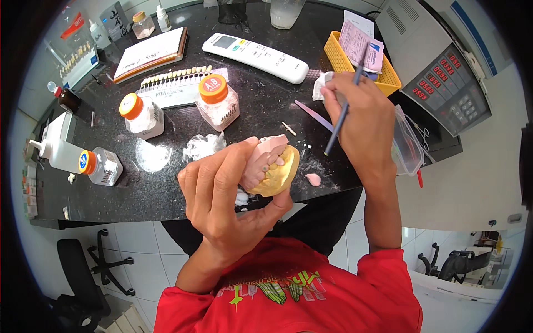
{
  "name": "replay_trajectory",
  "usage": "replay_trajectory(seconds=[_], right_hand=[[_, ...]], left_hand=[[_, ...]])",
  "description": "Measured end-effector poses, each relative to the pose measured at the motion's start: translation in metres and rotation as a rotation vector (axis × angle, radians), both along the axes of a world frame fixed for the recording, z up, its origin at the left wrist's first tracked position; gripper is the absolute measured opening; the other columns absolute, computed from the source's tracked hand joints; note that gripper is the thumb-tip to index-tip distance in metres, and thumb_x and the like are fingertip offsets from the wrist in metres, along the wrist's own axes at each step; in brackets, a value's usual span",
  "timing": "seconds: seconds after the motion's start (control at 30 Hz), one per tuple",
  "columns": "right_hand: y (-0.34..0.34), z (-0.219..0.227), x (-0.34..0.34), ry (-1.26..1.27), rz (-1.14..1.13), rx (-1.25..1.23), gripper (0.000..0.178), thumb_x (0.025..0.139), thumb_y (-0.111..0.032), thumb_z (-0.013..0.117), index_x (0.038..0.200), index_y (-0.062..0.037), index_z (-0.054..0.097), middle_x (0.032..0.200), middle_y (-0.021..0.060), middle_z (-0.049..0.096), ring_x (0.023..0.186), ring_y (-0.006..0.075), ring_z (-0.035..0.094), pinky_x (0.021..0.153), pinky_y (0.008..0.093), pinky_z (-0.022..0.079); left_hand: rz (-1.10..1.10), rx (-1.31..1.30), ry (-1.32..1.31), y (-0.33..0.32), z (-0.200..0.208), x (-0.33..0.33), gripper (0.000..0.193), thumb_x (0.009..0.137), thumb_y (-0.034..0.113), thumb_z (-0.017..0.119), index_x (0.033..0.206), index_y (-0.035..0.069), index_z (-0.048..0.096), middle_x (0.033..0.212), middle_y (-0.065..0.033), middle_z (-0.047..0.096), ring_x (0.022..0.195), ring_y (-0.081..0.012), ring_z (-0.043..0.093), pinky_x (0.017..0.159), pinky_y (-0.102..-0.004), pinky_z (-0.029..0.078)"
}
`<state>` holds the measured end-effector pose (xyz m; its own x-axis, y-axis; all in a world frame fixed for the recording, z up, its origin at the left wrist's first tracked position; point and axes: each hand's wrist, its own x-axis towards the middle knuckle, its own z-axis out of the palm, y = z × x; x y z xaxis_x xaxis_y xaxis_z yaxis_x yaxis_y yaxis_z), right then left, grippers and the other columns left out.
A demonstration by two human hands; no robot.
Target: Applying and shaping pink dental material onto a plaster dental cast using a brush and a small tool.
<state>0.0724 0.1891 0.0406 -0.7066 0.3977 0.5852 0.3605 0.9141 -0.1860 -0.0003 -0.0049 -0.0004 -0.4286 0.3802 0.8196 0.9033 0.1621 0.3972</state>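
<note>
My left hand [222, 194] is closed around a dental cast [282, 176], yellow below and pink above, gripping it between thumb and fingers with the teeth facing right. At the right, my right hand [363, 119] pinches a crumpled white tissue [320, 89] at its fingertips. A slim dark blue stick-like tool [337, 129] also runs through that hand, slanting down toward the table; whether it is a brush I cannot tell. Beneath it lies a pinkish flat blade-like piece [314, 115]. A small pink blob [313, 179] rests right of the cast.
Powder jars with orange lids [217, 105] [145, 119] [102, 166] stand left on the black worktop [261, 105]. Behind are a tooth shade guide [177, 91], a notebook [151, 53] and a white remote control [255, 57]. A yellow basket [388, 82] and a machine with red displays [447, 83] are right.
</note>
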Motion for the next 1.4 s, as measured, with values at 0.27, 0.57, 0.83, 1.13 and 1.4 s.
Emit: replay_trajectory(seconds=[0.27,0.57,0.83,1.13,1.4], right_hand=[[-0.049,0.018,0.026,0.180,0.344,0.060,0.017,0.067,0.001,0.073,0.080,-0.0010,0.063,0.078,0.0099,0.061,0.076,0.0266,0.062,0.067,0.0326,0.049],[-0.064,0.010,0.036,0.166,0.439,0.038,0.017,0.070,-0.010,0.075,0.083,-0.0037,0.067,0.082,0.0114,0.064,0.082,0.0301,0.065,0.067,0.0366,0.052],[-0.068,0.008,0.035,0.122,0.423,0.113,0.019,0.069,-0.013,0.076,0.084,-0.0052,0.068,0.087,0.0121,0.064,0.083,0.0302,0.065,0.071,0.0387,0.052],[-0.069,0.006,0.035,0.125,0.418,0.148,0.020,0.066,-0.013,0.076,0.084,-0.0077,0.069,0.091,0.0119,0.064,0.086,0.0309,0.064,0.070,0.0389,0.051],[-0.070,0.007,0.033,0.099,0.448,0.146,0.017,0.069,-0.010,0.074,0.085,-0.0064,0.068,0.089,0.0124,0.065,0.085,0.0305,0.065,0.071,0.0388,0.052]], left_hand=[[-0.011,-0.001,-0.007,-0.002,0.000,-0.001,0.055,0.058,0.015,0.079,0.106,-0.001,0.059,0.098,-0.0123,0.065,0.082,-0.0270,0.059,0.073,-0.0346,0.047],[-0.004,-0.034,-0.008,-0.003,0.000,-0.001,0.055,0.061,0.024,0.081,0.106,-0.001,0.061,0.099,-0.0117,0.066,0.083,-0.0261,0.060,0.071,-0.0344,0.046],[0.014,-0.050,-0.019,-0.004,0.001,0.000,0.055,0.061,0.025,0.081,0.106,-0.001,0.062,0.098,-0.0104,0.067,0.082,-0.0246,0.060,0.073,-0.0341,0.045],[0.029,-0.053,-0.022,-0.004,0.001,0.000,0.052,0.061,0.021,0.079,0.105,0.000,0.063,0.098,-0.0095,0.067,0.083,-0.0241,0.060,0.075,-0.0343,0.045],[0.032,-0.084,-0.043,-0.006,0.002,0.000,0.053,0.062,0.022,0.079,0.107,0.000,0.062,0.099,-0.0098,0.067,0.085,-0.0248,0.061,0.077,-0.0352,0.046]])
